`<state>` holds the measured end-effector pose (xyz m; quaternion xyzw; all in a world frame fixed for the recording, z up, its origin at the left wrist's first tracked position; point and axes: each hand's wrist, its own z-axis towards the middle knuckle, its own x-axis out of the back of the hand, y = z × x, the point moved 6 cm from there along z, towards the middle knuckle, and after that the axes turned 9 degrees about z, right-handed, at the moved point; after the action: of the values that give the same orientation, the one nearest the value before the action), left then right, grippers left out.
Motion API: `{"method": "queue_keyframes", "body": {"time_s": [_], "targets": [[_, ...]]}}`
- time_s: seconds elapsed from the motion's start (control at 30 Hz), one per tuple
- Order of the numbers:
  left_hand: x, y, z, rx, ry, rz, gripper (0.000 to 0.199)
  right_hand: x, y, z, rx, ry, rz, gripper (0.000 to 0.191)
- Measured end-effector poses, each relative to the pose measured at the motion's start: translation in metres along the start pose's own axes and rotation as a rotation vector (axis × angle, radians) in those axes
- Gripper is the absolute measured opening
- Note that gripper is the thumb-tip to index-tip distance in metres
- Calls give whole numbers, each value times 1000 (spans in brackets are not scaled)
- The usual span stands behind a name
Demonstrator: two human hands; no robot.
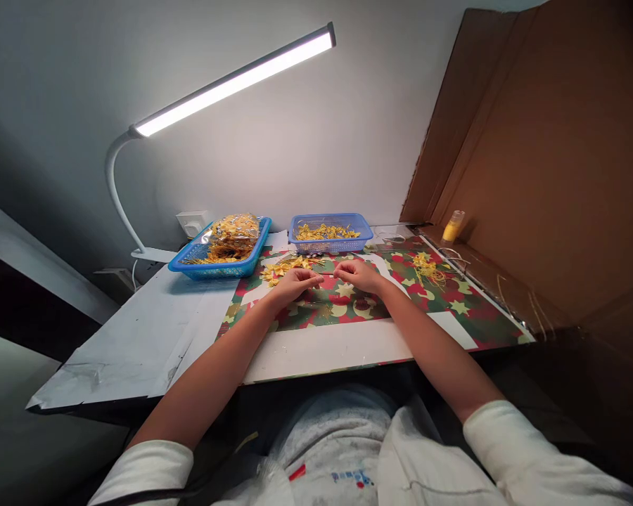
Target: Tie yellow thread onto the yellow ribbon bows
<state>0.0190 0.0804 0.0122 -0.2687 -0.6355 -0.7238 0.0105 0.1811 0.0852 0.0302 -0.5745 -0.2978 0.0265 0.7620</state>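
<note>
Over the patterned sheet (316,316), my left hand (299,282) and my right hand (359,275) face each other a short gap apart. Both are closed in a pinch, thumb against fingers. Whatever they pinch is too small to make out; a faint thin line seems to run between the fingertips. Just behind my left hand lies a loose pile of small yellow bow-shaped pieces (275,270). A blue-violet basket (331,245) with more yellow pieces stands behind both hands.
At the left, a blue basket (216,270) holds a plastic bag (237,226) of yellow pieces. Yellow strands (429,271) lie to the right, near a small clear bottle (453,226) with yellow contents. A lit lamp (237,82) hangs above; a cardboard panel (548,154) walls the right side.
</note>
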Motion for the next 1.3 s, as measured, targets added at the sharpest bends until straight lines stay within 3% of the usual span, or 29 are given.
{"method": "queue_keyframes", "body": {"time_s": [0.3,0.5,0.67,0.83,0.9,1.0,1.03,1.07,1.13,1.23,1.3], "targets": [[0,-3,1,-13,0,-72,34,8,10,4,-32,128,116,24],[19,5,6,-167,103,-222,26,17,27,9,-54,260,204,22],[31,24,-1,-295,68,-492,15,12,35,12,-113,277,362,24],[34,23,-1,-252,-1,-688,14,-30,24,14,-186,162,610,29],[40,19,0,-241,32,-767,10,-59,16,14,-224,54,727,34],[54,13,0,-210,137,-892,8,-104,10,11,-375,-185,1095,42],[58,11,-1,-193,172,-929,12,-113,10,11,-417,-203,1150,43],[62,10,-1,-176,198,-959,14,-117,13,11,-445,-180,1188,43],[66,7,-1,-146,234,-994,18,-112,22,14,-435,-3,1194,41],[68,3,0,-116,254,-1002,18,-86,40,16,-328,308,1102,38],[67,1,0,-103,260,-998,17,-69,51,17,-286,406,1039,40]]}}
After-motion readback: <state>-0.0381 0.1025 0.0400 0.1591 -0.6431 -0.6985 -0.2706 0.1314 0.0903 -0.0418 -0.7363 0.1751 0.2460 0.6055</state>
